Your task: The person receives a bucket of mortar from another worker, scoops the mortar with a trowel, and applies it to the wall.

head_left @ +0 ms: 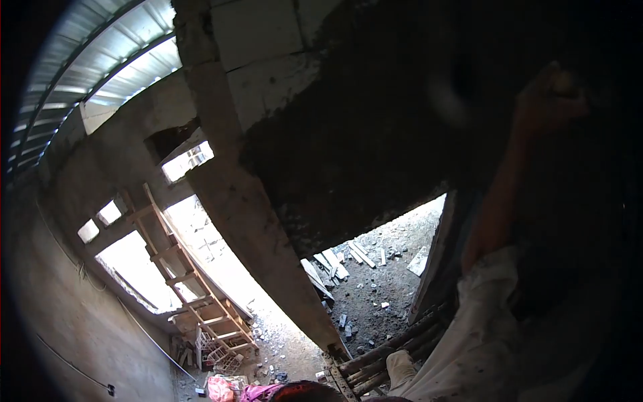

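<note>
My right hand [552,100] is raised at the upper right, close to a dark, damp-looking coating [375,134] on the wall. Its fingers look curled, but deep shadow hides what they hold, if anything. A pale sleeve [479,301] covers the upper part of that arm. Left of the hand, a faint pale blur shows on the dark surface; I cannot make out what it is. Bare pale blocks [261,40] border the coating at the top. My left hand is out of view.
Below me are wooden poles [375,362] and a trouser leg [400,368]. A wooden ladder [194,281] leans by bright openings at the left. Boards [331,264] and rubble lie on the ground beyond the opening. Pink cloth [258,392] lies at the bottom.
</note>
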Available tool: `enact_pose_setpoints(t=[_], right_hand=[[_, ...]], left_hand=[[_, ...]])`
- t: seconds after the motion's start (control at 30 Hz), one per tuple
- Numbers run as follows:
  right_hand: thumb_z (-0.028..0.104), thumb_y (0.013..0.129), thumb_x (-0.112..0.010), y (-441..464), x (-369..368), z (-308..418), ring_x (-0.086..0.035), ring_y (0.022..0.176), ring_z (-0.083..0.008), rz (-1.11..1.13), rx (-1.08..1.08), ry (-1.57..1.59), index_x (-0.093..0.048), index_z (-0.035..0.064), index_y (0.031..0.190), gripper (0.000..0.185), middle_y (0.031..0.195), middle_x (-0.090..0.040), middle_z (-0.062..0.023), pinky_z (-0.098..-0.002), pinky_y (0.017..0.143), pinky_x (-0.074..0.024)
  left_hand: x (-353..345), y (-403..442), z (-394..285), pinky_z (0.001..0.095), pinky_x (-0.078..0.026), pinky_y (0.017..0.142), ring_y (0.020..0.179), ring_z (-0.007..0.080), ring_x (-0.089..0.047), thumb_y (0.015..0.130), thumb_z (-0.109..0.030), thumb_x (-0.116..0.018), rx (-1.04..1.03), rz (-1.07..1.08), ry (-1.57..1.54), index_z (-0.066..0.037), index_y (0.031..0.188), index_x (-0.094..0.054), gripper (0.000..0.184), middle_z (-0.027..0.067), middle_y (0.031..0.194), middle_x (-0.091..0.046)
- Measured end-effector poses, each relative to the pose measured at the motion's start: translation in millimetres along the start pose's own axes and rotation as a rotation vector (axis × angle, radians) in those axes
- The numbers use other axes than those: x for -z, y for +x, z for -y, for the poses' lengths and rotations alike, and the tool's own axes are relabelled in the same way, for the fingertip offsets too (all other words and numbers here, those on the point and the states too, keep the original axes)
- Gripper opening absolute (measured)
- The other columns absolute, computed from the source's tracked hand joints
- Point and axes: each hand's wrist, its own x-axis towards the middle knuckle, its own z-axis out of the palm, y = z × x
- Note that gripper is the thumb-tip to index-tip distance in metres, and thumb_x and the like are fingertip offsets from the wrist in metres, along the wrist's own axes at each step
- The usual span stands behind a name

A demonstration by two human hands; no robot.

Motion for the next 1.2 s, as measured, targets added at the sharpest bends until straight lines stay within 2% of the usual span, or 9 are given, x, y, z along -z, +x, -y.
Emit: enact_pose_setpoints(t=[0.1,0.27,0.33,0.5,0.53,0.6,0.73,0.8,1.2], right_hand=[[0.027,0.082,-0.056,-116.1,-15.9,112.8,-0.056,0.075,-0.0236,0.221,-0.298,-0.113,-0.043,0.0013,0.096,0.032,0.084,-0.054,-0.0111,-0.0324,0.066,-0.0461],[0.014,0.087,-0.049,-188.8,192.4,394.9,-0.058,0.072,-0.0126,1.588,0.249,-0.151,-0.059,0.0021,0.09,0.016,0.082,-0.06,-0.0056,-0.0254,0.065,-0.0461],[0.005,0.083,-0.048,-177.9,308.1,412.6,-0.049,0.05,-0.0179,1.201,-1.044,1.57,-0.047,-0.0002,0.1,0.018,0.068,-0.054,-0.0088,-0.0299,0.045,-0.0421],[0.005,0.08,-0.061,-172.4,407.9,306.4,-0.057,0.079,-0.0121,2.229,-1.616,1.889,-0.046,0.0031,0.118,0.041,0.099,-0.058,-0.0086,-0.0253,0.066,-0.047],[0.004,0.078,-0.061,-201.3,427.6,276.2,-0.058,0.085,-0.0132,1.749,-1.116,1.993,-0.05,0.0035,0.115,0.039,0.104,-0.057,-0.0093,-0.0254,0.07,-0.0477],[0.011,0.073,-0.06,-243.4,464.7,207.1,-0.052,0.106,-0.0246,2.18,-0.502,1.77,-0.064,0.0118,0.094,0.022,0.118,-0.052,-0.0116,-0.0304,0.076,-0.0494],[0.015,0.075,-0.05,-298.5,607.1,95.2,-0.06,0.066,-0.0227,2.024,0.966,1.536,-0.056,0.0074,0.072,0.01,0.075,-0.056,-0.0098,-0.0366,0.056,-0.0492],[0.018,0.08,-0.048,-270.7,605.2,108.9,-0.06,0.069,-0.0287,2.925,0.173,1.087,-0.054,0.0057,0.08,0.014,0.077,-0.057,-0.0129,-0.0405,0.057,-0.0488],[0.036,0.084,-0.048,-282.4,616.8,146.3,-0.058,0.074,-0.0391,3.271,-0.054,0.845,-0.049,-0.0007,0.093,0.038,0.074,-0.059,-0.0207,-0.0481,0.066,-0.0434]], left_hand=[[10.4,-2.0,24.8,0.0362,-0.039,0.086,0.097,0.0283,-0.052,0.068,-0.012,-0.057,0.037,-0.018,-0.01,0.003,0.119,-0.042,0.056,0.0184,0.108,-0.053],[18.7,-13.9,69.4,0.0366,-0.038,0.087,0.098,0.0293,-0.052,0.068,-0.012,-0.057,0.094,-0.106,-0.015,0.004,0.12,-0.041,0.057,0.0192,0.11,-0.052],[25.7,-15.2,92.0,0.0368,-0.038,0.088,0.099,0.0296,-0.051,0.068,-0.013,-0.057,0.129,-0.157,-0.039,0.004,0.12,-0.04,0.057,0.0196,0.11,-0.052],[54.7,-32.4,184.4,0.0373,-0.038,0.089,0.1,0.0306,-0.051,0.068,-0.013,-0.057,0.207,-0.304,-0.032,0.004,0.121,-0.04,0.058,0.0204,0.111,-0.051],[60.7,-35.7,201.8,0.0373,-0.037,0.089,0.1,0.0307,-0.051,0.068,-0.013,-0.057,0.214,-0.342,-0.009,0.004,0.121,-0.039,0.058,0.0206,0.112,-0.051],[64.0,-44.8,217.8,0.0375,-0.037,0.089,0.101,0.0311,-0.051,0.068,-0.014,-0.057,0.246,-0.392,0.079,0.004,0.121,-0.039,0.059,0.0209,0.112,-0.051],[53.4,-56.1,223.9,0.0293,-0.041,0.055,0.06,0.0126,-0.047,0.073,-0.015,-0.057,-0.01,-0.448,-0.074,0.0,0.091,-0.054,0.023,0.0023,0.064,-0.048],[57.6,-58.2,225.0,0.0293,-0.043,0.06,0.068,0.0155,-0.05,0.07,-0.01,-0.058,0.2,-0.404,-0.178,0.002,0.096,-0.053,0.029,0.0091,0.08,-0.053],[49.0,-99.8,45.9,0.0364,-0.042,0.082,0.087,0.0306,-0.056,0.067,-0.013,-0.054,0.039,-0.243,0.113,0.003,0.11,-0.051,0.046,0.0186,0.097,-0.059]])
